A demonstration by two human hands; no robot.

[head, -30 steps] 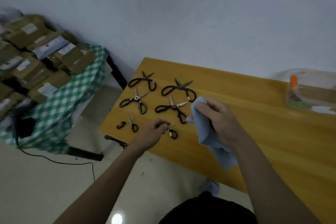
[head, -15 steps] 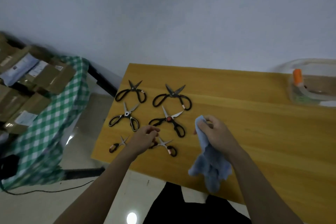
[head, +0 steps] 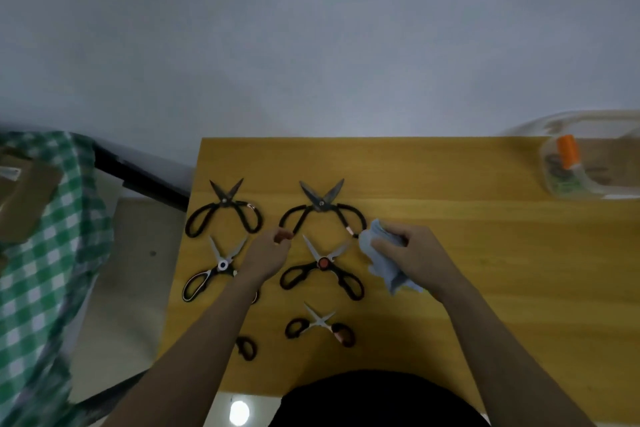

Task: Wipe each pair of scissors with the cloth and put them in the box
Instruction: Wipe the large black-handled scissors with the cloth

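Several pairs of scissors lie with blades apart on the left part of the yellow wooden table. At the back are two large black pairs. In the middle row lie a white-pivot pair and a red-pivot pair. A small pair lies at the front, and my left forearm mostly hides another small pair. My left hand pinches the left handle loop of the back right black pair, which still lies flat. My right hand grips the bunched blue cloth beside that pair's right handle. The clear plastic box stands at the far right.
An orange-capped item sits inside the box. Left of the table, across a gap of floor, a green checked cloth hangs over brown cartons. A dark bar runs by the table's back left corner. A plain wall rises behind.
My left hand left the small front scissors and moved back to the handle of the back right black pair. My right hand carried the cloth farther back. The view swung left and downward.
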